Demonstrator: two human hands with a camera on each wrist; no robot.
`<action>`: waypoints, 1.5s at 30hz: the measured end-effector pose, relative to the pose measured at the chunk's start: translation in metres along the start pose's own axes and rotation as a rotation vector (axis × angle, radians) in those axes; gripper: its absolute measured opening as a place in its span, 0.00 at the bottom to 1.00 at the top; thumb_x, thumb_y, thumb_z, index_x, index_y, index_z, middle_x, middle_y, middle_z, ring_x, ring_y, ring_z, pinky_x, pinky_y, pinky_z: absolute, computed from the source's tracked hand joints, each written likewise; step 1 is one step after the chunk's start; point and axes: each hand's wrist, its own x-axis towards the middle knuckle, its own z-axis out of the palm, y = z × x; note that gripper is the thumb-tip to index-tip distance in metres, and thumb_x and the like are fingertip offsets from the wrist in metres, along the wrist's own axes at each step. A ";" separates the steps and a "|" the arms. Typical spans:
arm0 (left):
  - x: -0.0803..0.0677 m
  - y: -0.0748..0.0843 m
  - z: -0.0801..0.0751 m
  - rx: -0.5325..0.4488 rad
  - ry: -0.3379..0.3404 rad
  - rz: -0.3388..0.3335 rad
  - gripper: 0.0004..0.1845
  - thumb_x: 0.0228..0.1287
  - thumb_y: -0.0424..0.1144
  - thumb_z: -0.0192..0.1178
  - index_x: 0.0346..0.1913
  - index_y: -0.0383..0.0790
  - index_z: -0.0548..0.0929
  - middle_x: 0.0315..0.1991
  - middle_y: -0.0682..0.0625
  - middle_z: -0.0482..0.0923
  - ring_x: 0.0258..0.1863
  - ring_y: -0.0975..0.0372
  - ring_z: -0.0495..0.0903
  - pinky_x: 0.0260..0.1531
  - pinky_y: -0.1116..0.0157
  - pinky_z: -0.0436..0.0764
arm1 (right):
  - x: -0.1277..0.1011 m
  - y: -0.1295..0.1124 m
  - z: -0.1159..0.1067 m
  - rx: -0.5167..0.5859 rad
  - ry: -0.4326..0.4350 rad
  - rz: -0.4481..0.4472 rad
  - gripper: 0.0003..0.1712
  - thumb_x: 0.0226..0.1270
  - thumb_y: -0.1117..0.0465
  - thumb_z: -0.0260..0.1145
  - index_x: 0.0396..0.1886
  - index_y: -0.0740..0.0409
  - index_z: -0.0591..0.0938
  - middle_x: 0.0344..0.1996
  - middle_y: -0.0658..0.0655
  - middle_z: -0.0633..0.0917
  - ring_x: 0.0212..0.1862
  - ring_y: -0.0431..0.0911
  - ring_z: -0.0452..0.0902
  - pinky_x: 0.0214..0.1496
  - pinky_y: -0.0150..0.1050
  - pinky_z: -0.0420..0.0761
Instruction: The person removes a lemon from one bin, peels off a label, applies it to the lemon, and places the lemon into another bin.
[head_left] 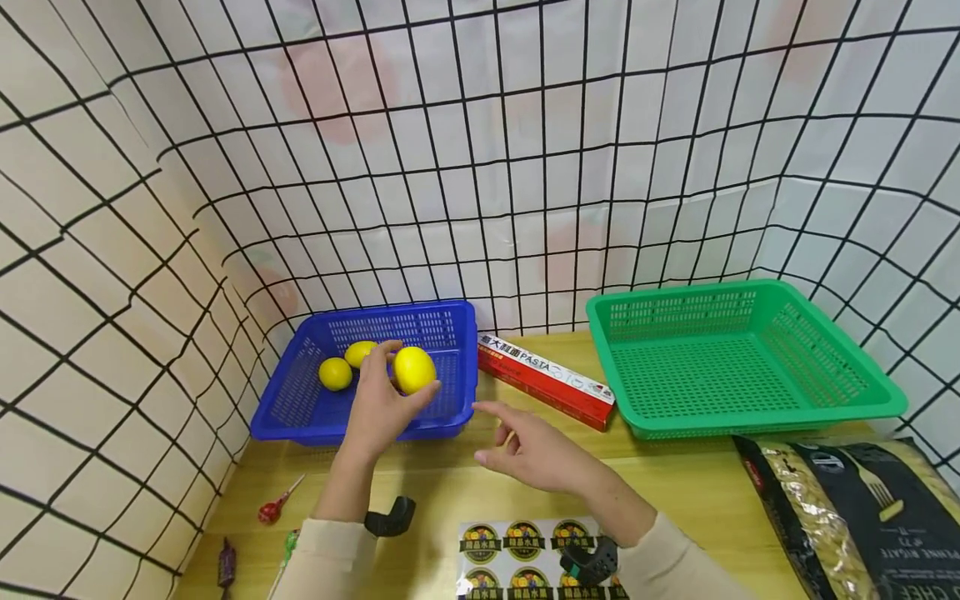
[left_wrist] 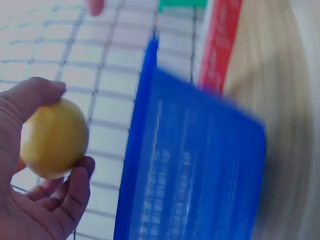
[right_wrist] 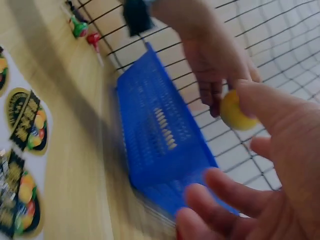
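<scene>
My left hand (head_left: 381, 410) grips a yellow lemon (head_left: 414, 370) between thumb and fingers, above the blue basket (head_left: 435, 431). In the left wrist view the thumb lies along one side of the lemon (left_wrist: 56, 139) and the fingers bend round the other. Two more lemons, one rounder (head_left: 335, 374) and one longer (head_left: 360, 353), lie inside the basket at its left. My right hand (head_left: 536, 450) hovers just off the basket's front right corner, fingers loosely bent and holding nothing. The right wrist view shows its fingers (right_wrist: 225, 200) spread apart.
A red-and-white pasta box (head_left: 547, 379) lies between the blue basket and a green basket (head_left: 757, 423). At the right sits a penne bag (head_left: 862, 517). A sheet of round stickers (head_left: 522, 542) and lollipops (head_left: 270, 510) lie nearer. Black wire grid (head_left: 525, 158) encloses the table.
</scene>
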 end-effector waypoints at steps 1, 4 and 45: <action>-0.008 0.004 0.003 -0.049 0.001 0.012 0.45 0.55 0.45 0.78 0.71 0.42 0.64 0.61 0.40 0.67 0.44 0.51 0.80 0.42 0.61 0.87 | -0.009 0.002 -0.003 -0.004 -0.034 -0.006 0.40 0.69 0.42 0.69 0.77 0.42 0.67 0.42 0.52 0.80 0.37 0.42 0.79 0.36 0.36 0.81; -0.036 0.013 0.016 -0.200 -0.063 0.030 0.42 0.54 0.41 0.79 0.69 0.43 0.67 0.60 0.42 0.67 0.40 0.54 0.81 0.38 0.65 0.86 | -0.035 0.011 -0.009 -0.014 -0.125 0.004 0.37 0.68 0.43 0.70 0.73 0.46 0.72 0.40 0.49 0.80 0.37 0.40 0.79 0.37 0.34 0.81; -0.060 0.022 0.144 -0.033 -0.219 -0.010 0.30 0.62 0.58 0.69 0.59 0.45 0.76 0.53 0.43 0.71 0.40 0.61 0.77 0.40 0.63 0.82 | -0.091 0.094 -0.019 -0.201 -0.069 0.122 0.18 0.58 0.52 0.77 0.49 0.43 0.86 0.22 0.40 0.77 0.23 0.33 0.68 0.26 0.32 0.70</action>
